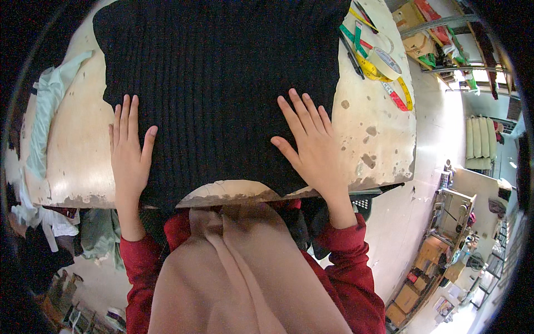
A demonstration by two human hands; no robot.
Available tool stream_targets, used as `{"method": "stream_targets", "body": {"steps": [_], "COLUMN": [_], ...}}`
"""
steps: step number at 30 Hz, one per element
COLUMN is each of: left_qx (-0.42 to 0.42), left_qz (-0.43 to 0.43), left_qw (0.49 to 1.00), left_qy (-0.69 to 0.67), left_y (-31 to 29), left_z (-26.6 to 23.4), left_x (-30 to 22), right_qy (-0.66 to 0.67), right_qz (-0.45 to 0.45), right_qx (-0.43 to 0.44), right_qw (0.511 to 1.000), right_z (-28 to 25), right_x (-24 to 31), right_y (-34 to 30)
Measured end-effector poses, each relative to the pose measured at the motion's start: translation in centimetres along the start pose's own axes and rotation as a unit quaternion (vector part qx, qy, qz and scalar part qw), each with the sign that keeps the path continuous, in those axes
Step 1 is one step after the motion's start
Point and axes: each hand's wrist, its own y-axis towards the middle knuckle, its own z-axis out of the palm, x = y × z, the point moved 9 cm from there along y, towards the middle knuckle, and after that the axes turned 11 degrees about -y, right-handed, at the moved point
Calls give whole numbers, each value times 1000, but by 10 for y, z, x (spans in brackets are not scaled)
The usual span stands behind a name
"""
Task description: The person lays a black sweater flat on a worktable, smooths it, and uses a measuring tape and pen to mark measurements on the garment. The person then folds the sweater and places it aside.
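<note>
Spread over the worktable [78,161] is a black ribbed cloth piece [217,94], its near edge curved and hanging slightly at the table's front rim. My left hand [129,147] lies flat on the cloth's left edge, fingers stretched forward and thumb out to the side. On the cloth's right edge rests my right hand [311,145], palm down with fingers spread. Neither hand holds anything. The cloth's far end runs out of the picture at the top.
Right of the cloth lie a roll of masking tape [385,62], a coloured tape measure [403,92] and a dark pen [351,55]. Pale green fabric [50,111] lies at the table's left edge. Cardboard boxes [407,298] and shelving stand beyond, on the right.
</note>
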Motion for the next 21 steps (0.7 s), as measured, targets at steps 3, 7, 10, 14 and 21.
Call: {"method": "stream_targets", "body": {"steps": [3, 7, 10, 14, 21], "left_qx": [6, 7, 4, -4, -13], "left_qz": [-1, 2, 7, 0, -4], "left_qw": [1000, 1000, 999, 1000, 1000], "left_qy": [-19, -20, -31, -30, -27], "left_y": [1, 0, 0, 0, 0], "left_z": [-4, -6, -6, -6, -6], "left_x": [1, 2, 3, 2, -4], "right_qy": [5, 6, 17, 85, 108], "right_qz": [2, 1, 3, -2, -89], "right_qx": [-1, 3, 2, -30, -4], "right_qw": [1000, 1000, 1000, 996, 990], "right_z": [0, 1, -1, -4, -16], "right_x": [-2, -4, -4, -8, 12], "right_y": [-1, -1, -1, -2, -5]}}
